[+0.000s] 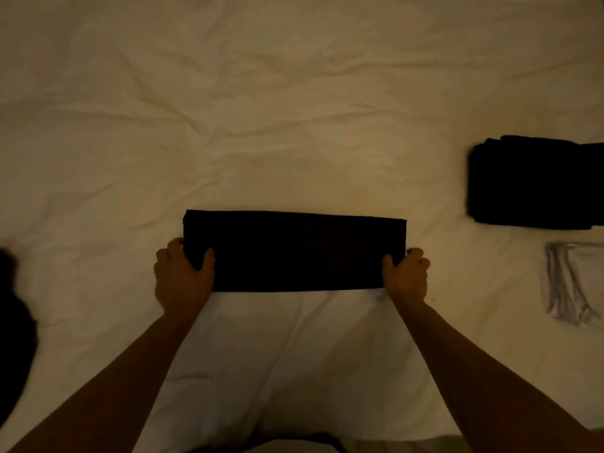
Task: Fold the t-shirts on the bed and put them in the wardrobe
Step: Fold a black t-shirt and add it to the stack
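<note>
Black t-shirt [294,251] strip, ends pinched between fingers [209,258] of 2 hands

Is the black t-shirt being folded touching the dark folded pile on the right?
Apart. The head view shows bare sheet between the black t-shirt and the dark folded pile.

A folded stack of dark clothes [536,183] at three o'clock runs off the frame's right edge, as does the pale folded garment [570,282] just below it. At nine o'clock, a dark shape [13,338] is cut by the left edge, too dim to identify.
</note>
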`<action>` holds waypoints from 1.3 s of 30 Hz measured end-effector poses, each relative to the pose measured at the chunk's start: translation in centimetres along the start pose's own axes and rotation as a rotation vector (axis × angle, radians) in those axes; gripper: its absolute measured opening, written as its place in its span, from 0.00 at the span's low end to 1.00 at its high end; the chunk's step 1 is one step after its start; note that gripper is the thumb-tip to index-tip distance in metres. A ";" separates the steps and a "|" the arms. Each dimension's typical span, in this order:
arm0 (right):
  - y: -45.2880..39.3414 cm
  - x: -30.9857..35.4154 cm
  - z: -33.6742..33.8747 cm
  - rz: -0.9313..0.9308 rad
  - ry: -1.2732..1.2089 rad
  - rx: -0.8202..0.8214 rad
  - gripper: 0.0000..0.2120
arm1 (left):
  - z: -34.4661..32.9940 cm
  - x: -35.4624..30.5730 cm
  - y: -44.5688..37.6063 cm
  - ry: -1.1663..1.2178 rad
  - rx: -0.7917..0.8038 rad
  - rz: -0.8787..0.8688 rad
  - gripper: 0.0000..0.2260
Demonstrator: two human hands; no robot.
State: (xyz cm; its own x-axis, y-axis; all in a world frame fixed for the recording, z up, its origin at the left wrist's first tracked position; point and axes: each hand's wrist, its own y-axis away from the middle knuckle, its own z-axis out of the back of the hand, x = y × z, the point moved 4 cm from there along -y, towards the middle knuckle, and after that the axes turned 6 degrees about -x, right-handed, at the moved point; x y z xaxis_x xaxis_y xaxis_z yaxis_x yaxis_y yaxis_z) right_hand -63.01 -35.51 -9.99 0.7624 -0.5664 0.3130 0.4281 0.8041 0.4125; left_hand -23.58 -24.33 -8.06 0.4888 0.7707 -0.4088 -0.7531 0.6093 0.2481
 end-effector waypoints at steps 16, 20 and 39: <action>1.0 -1.9 -0.7 0.100 -0.036 -0.117 0.20 | -1.0 2.6 2.2 0.090 0.058 0.164 0.22; 3.3 3.4 -0.2 0.562 0.000 -0.376 0.23 | -1.2 -0.3 3.2 -0.187 -0.150 -0.215 0.31; -1.3 1.4 -5.2 0.783 0.426 -0.128 0.34 | -6.6 -0.4 -0.6 -0.399 -0.027 -0.500 0.27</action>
State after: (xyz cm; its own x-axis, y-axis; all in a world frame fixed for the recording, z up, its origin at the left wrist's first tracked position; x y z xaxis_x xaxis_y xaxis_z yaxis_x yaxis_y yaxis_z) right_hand -59.96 -36.42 -14.57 0.9629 0.2463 0.1102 -0.2579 0.9601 0.1083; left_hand -26.24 -26.27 -13.85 0.9065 0.4076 -0.1102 -0.3997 0.9125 0.0874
